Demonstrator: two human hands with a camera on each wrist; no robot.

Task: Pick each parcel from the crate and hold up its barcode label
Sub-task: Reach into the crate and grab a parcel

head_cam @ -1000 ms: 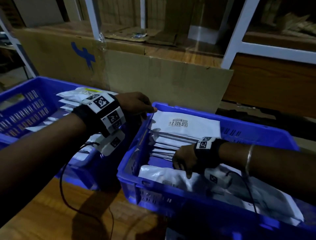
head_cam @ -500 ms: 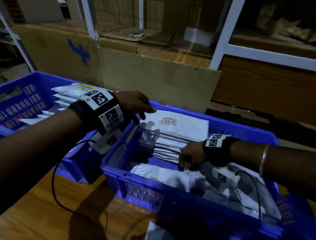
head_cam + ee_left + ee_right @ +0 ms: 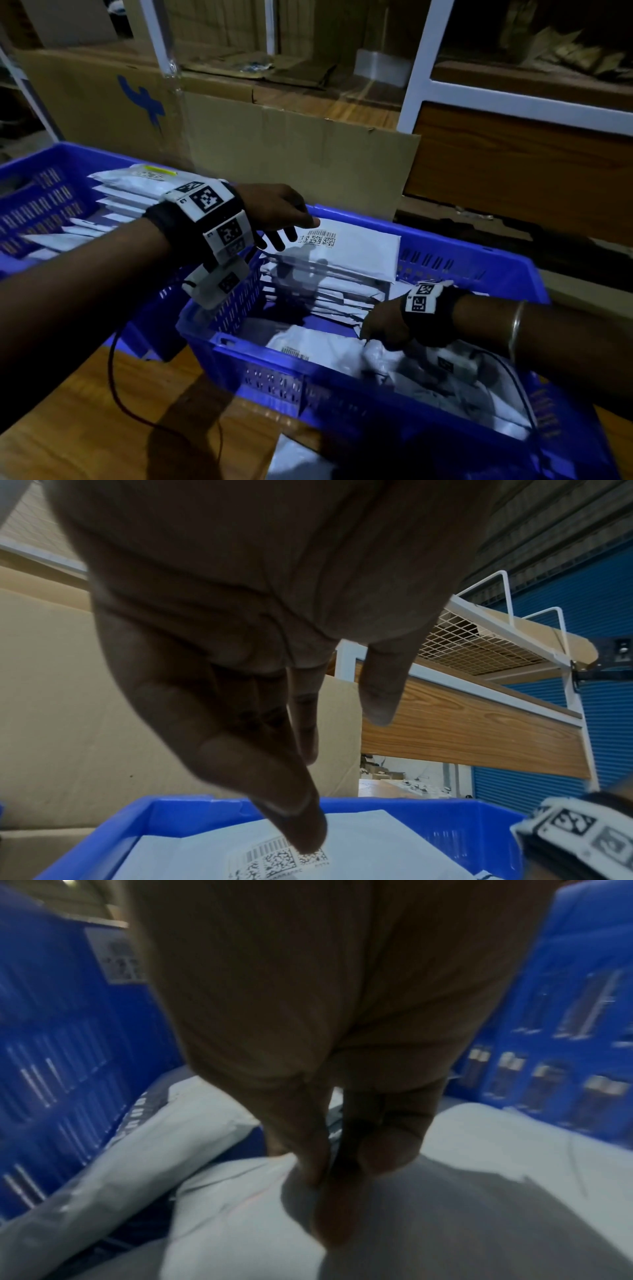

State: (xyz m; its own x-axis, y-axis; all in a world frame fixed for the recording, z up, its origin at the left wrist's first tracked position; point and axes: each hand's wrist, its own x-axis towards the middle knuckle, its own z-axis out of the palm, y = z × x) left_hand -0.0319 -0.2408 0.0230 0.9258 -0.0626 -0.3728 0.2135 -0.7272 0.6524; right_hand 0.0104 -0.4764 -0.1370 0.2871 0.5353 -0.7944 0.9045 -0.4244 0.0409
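Crumpled grey plastic mailer parcel (image 3: 346,353) lies at near end of blue slotted plastic crate (image 3: 472,265), directly under right hand (image 3: 383,329), the nearer hand; long axis approx. left-right. Right hand points down, fingers (image 3: 308,1150) and thumb pinching a fold of film. Left hand (image 3: 274,214) hovers palm-down, fingers slack and apart, over flat white barcode-labelled envelope (image 3: 359,246) at crate's far end, w/o visible contact.

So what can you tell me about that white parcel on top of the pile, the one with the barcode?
The top parcel is a flat white mailer bag, plastic by its look, lying face up on a stack of similar parcels at the far end of the blue crate. A barcode label sits near its left edge. The left hand hovers over that label with fingers spread; whether they touch it is unclear.
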